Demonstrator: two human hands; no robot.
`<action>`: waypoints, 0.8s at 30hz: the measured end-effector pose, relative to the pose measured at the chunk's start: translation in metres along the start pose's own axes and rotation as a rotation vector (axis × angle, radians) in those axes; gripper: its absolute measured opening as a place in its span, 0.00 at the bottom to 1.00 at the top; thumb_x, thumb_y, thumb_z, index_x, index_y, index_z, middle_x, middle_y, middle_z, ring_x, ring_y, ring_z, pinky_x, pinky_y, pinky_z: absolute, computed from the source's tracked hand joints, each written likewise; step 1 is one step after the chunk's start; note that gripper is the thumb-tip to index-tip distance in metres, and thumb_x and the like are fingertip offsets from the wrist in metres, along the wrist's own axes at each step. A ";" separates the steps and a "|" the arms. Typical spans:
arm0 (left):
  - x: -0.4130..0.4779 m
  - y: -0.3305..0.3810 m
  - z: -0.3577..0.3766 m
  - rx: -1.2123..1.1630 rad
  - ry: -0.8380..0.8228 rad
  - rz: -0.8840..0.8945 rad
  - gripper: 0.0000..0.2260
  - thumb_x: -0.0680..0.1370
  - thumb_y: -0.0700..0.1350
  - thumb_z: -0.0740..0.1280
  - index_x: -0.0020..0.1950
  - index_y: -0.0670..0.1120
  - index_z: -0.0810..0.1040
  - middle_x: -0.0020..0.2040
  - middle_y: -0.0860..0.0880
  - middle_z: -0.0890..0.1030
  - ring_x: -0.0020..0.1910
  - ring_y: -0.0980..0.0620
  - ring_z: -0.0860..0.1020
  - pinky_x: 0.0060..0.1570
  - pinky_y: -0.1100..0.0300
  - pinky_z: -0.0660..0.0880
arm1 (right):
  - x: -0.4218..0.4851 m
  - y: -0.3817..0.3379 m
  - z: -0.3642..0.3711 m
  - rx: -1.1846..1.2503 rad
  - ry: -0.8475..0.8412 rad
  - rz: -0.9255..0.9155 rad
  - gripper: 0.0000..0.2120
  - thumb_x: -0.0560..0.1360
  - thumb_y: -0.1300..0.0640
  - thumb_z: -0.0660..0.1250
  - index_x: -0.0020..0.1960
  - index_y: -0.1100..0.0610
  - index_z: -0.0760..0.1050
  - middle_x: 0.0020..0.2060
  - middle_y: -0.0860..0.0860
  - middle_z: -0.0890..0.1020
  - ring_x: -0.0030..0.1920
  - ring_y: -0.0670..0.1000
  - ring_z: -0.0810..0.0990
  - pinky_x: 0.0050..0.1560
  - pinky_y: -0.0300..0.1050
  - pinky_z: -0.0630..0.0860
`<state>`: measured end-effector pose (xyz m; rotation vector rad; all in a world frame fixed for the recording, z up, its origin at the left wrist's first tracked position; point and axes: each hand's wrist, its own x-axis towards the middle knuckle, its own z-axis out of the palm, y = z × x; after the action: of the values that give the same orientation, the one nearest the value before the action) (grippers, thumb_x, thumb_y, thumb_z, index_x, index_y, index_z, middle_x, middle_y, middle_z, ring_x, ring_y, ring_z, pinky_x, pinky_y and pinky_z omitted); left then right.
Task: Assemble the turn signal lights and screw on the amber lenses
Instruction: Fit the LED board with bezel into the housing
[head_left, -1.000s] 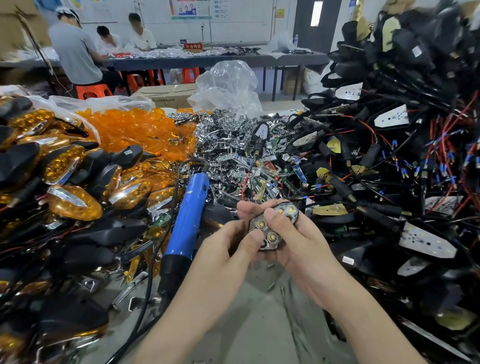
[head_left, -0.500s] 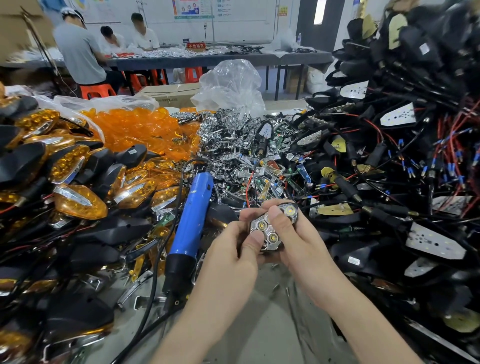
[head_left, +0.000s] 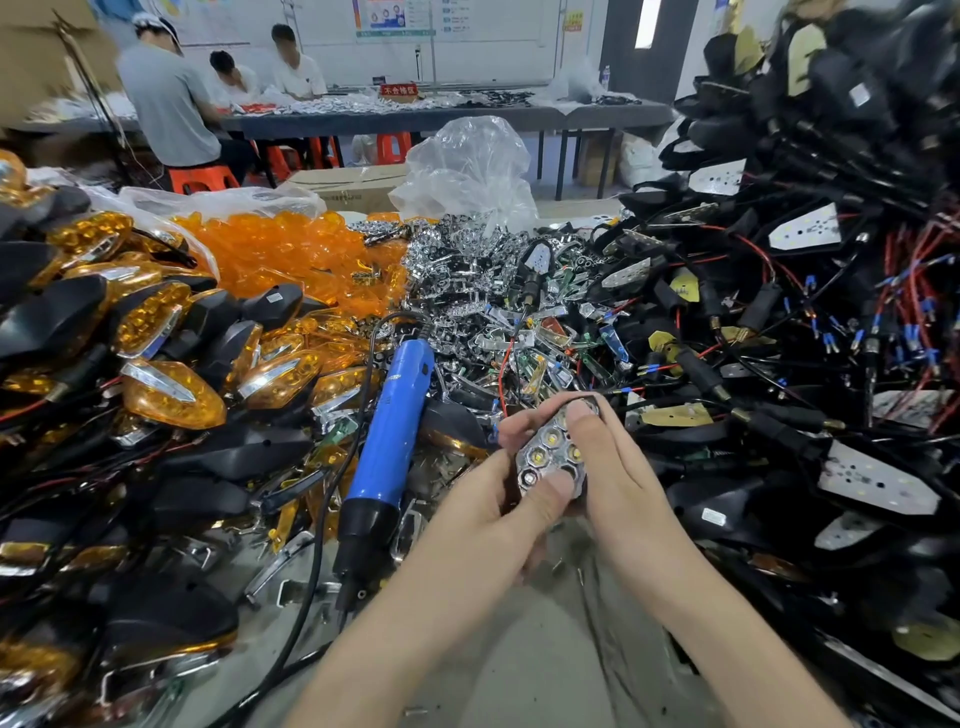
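Parts crowded the bench (head_left: 519, 654). At frame centre, left hand (head_left: 491, 501) and right hand (head_left: 618, 467) pinched the reflector (head_left: 551, 456), long axis near-upright; lenses (head_left: 280, 254) lay upper left, nearer the left hand.

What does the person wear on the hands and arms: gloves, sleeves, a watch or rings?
Nothing shows. The left hand and the right hand are without gloves or rings. Both forearms are uncovered down to the picture's edge: no sleeve, watch or bracelet is in view. The thumbnails are short and unpainted.
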<state>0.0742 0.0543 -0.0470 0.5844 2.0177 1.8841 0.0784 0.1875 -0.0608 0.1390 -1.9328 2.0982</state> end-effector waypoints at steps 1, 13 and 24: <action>0.000 0.000 0.000 -0.020 -0.010 -0.014 0.05 0.81 0.47 0.65 0.50 0.46 0.77 0.30 0.52 0.76 0.27 0.57 0.72 0.29 0.66 0.69 | -0.001 -0.001 0.001 -0.003 -0.011 0.000 0.15 0.83 0.48 0.53 0.47 0.45 0.78 0.51 0.54 0.85 0.53 0.54 0.84 0.53 0.51 0.81; -0.001 0.000 0.009 -0.091 0.029 -0.024 0.20 0.80 0.39 0.67 0.65 0.62 0.76 0.54 0.60 0.81 0.37 0.70 0.70 0.61 0.59 0.70 | -0.002 0.007 0.008 0.035 0.012 -0.025 0.12 0.83 0.51 0.54 0.47 0.52 0.75 0.47 0.52 0.86 0.58 0.50 0.84 0.51 0.35 0.77; 0.000 0.000 0.005 -0.524 -0.020 -0.098 0.15 0.75 0.53 0.64 0.59 0.54 0.84 0.39 0.42 0.82 0.29 0.48 0.75 0.26 0.60 0.71 | 0.000 -0.005 0.006 0.315 0.003 0.259 0.29 0.63 0.21 0.67 0.47 0.45 0.81 0.48 0.58 0.87 0.45 0.67 0.82 0.22 0.43 0.75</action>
<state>0.0769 0.0588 -0.0470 0.3502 1.4155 2.2078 0.0789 0.1815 -0.0548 -0.0546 -1.6806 2.5599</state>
